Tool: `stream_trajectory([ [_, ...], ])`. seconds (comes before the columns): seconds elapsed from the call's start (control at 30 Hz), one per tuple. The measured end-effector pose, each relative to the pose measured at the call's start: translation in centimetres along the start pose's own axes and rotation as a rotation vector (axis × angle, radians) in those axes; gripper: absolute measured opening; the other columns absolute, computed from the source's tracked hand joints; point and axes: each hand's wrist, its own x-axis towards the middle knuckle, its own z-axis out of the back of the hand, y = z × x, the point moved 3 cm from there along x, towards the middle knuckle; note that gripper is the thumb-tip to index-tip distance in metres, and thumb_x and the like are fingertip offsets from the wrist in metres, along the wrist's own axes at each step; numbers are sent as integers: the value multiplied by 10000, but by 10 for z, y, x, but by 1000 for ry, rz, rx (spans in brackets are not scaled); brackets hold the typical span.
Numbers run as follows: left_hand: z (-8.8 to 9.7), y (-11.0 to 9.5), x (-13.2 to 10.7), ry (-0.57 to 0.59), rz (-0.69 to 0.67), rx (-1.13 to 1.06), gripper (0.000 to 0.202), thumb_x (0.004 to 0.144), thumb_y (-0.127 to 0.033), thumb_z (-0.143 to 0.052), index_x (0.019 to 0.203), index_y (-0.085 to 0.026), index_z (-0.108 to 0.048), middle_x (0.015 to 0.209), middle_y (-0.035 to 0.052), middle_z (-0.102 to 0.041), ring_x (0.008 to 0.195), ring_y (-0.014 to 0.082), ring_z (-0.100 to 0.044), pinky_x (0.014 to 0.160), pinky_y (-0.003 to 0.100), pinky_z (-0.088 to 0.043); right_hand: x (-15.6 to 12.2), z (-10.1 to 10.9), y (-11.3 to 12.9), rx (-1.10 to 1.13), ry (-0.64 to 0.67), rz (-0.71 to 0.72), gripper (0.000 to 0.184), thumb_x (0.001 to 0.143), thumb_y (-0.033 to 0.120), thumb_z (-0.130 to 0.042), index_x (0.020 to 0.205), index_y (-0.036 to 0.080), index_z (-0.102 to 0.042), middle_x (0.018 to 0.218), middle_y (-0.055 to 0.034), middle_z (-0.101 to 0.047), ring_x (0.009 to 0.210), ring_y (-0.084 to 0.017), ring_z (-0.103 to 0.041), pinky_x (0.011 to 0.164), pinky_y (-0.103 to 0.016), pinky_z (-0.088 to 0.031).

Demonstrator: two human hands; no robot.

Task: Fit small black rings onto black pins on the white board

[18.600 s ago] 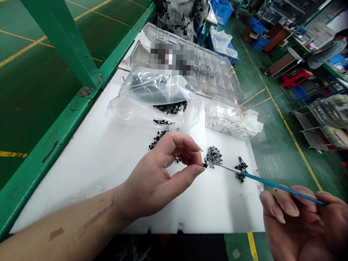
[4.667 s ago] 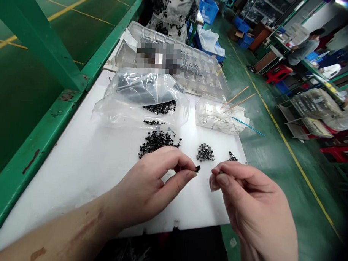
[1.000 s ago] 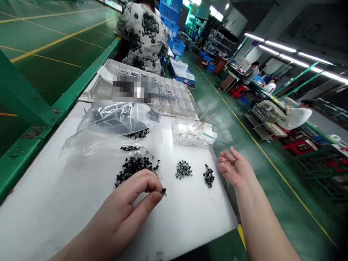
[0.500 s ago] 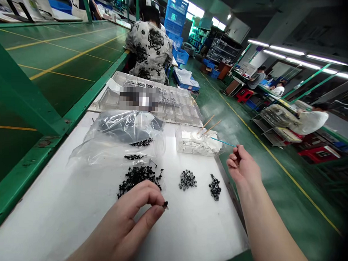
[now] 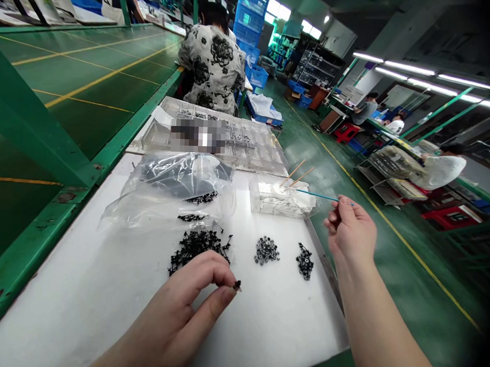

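Observation:
Between thumb and forefinger, my left hand pinches a small black part; most of it is hidden by the fingertips. My right hand is closed around a thin blue stick, whose far end reaches into a clear plastic box of white material. Just beyond my left hand lies a pile of small black parts. To its right sit a cluster of small dark rings and a smaller heap of black parts with rings.
Two wooden sticks stand in the box. A clear plastic bag with black parts lies on the white tabletop. Behind it is a compartment tray. A green frame borders the left; a person in a patterned shirt sits ahead.
My right hand has moved slightly to the right, drawing the blue stick with it. The left hand keeps its pinch on the small part. The whole view has shifted a little.

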Motion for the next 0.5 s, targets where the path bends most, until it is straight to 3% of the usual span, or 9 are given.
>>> stream_trajectory([
  [0.27,-2,1,-2,-7,24,-17,207,1141,-251,-519,981,-275,-648,982,3,-682,889,172,-671,810,273,-507,-12,12,31,45,-28,66,495,607,445,-1083,922,197,-793,825,7,-677,611,-95,-530,429,-194,-373],
  [0.5,0,-3,-1,32,-4,-3,158,1130,-214,-550,1002,-254,-633,970,-13,-690,891,153,-669,807,264,-516,-90,19,61,143,29,-105,236,822,357,-951,961,244,-799,863,-5,-564,662,-119,-487,416,-218,-356],
])
